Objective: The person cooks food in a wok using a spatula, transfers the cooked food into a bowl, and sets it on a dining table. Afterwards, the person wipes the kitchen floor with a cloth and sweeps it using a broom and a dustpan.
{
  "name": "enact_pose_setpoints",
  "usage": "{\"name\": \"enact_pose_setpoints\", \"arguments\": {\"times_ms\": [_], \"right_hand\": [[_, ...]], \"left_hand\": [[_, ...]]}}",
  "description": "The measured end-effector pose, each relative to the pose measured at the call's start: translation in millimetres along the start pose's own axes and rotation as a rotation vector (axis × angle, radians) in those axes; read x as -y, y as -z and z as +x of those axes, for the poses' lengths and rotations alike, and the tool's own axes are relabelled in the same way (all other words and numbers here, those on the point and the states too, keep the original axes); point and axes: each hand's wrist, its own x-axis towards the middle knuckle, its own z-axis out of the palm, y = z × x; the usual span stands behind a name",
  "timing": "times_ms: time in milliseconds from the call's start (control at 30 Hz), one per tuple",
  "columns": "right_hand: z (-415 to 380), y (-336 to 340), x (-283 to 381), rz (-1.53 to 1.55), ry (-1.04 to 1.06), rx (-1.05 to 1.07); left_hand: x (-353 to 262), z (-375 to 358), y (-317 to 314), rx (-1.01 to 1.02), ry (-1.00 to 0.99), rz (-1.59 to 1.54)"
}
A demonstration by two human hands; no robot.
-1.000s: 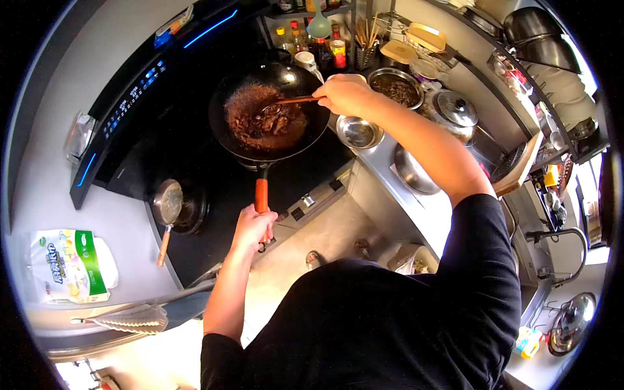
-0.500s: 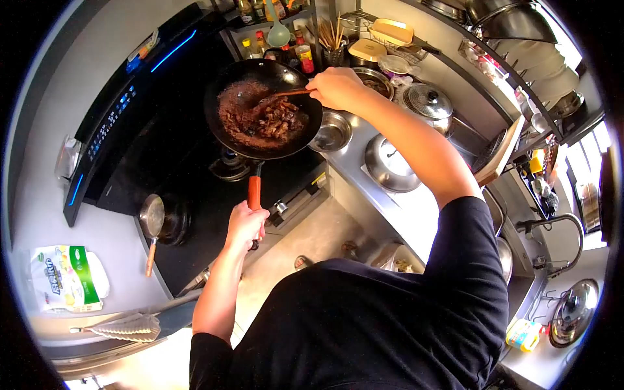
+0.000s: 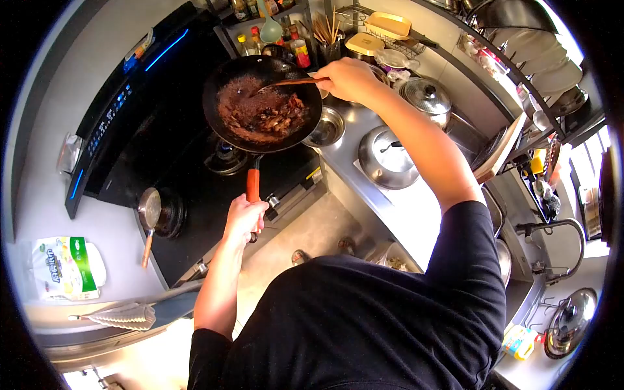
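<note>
My left hand point(image 3: 245, 218) is closed around the orange-red handle point(image 3: 253, 185) of a black wok point(image 3: 305, 127), which is over the stove with a burner point(image 3: 225, 160) showing past its near edge. Reddish-brown paste and darker chunks of food point(image 3: 260, 117) lie in the wok. From the right side, my right hand point(image 3: 348, 79) grips a wooden spatula point(image 3: 289, 82) near its end. The spatula reaches over the rim, and its head dips into the food at the upper part of the wok, partly covered.
A steel bowl point(image 3: 328, 128), a lidded kettle point(image 3: 388, 156) and a lidded pot point(image 3: 426, 97) stand on the right counter. Sauce bottles point(image 3: 300, 51) line the back. At left are a small pan point(image 3: 149, 208) and a tissue pack point(image 3: 65, 268).
The spatula head has moved left and up in the wok, with my right hand shifting slightly right and up. The chunks are more spread and mixed into the paste. My left hand keeps its grip.
</note>
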Motion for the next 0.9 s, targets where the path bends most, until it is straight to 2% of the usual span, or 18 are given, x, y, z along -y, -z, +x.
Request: {"name": "enact_pose_setpoints", "arguments": {"times_ms": [100, 233, 367, 400, 433, 533, 767, 900], "right_hand": [[7.1, -2.9, 10.4, 0.077, 0.078, -0.008], [26.4, -9.5, 8.3, 0.155, 0.147, 0.148], [33.8, -3.2, 9.6, 0.102, 0.177, 0.203], [32.5, 2.3, 11.3, 0.065, 0.241, 0.168], [27.3, 10.9, 19.0, 0.056, 0.204, 0.185], [30.6, 11.0, 10.5, -0.068, 0.365, 0.157], [12.7, 31.1, 17.2, -0.206, 0.293, 0.291], [11.6, 37.3, 22.1, -0.228, 0.182, 0.147]], "left_hand": [[-1.7, -5.3, -4.5, 0.028, 0.017, -0.052], [-3.7, -13.4, -5.6, 0.005, 0.005, -0.043], [-2.0, -15.2, -1.3, -0.017, 0.007, -0.034], [0.3, -14.3, 0.2, -0.01, 0.012, -0.035], [2.0, -12.6, 0.3, -0.026, 0.017, -0.019], [10.4, -8.5, 2.7, -0.03, -0.003, -0.022], [13.9, -5.8, -0.1, -0.018, -0.001, -0.082], [5.7, -8.5, -8.5, -0.052, 0.024, -0.021]]}}
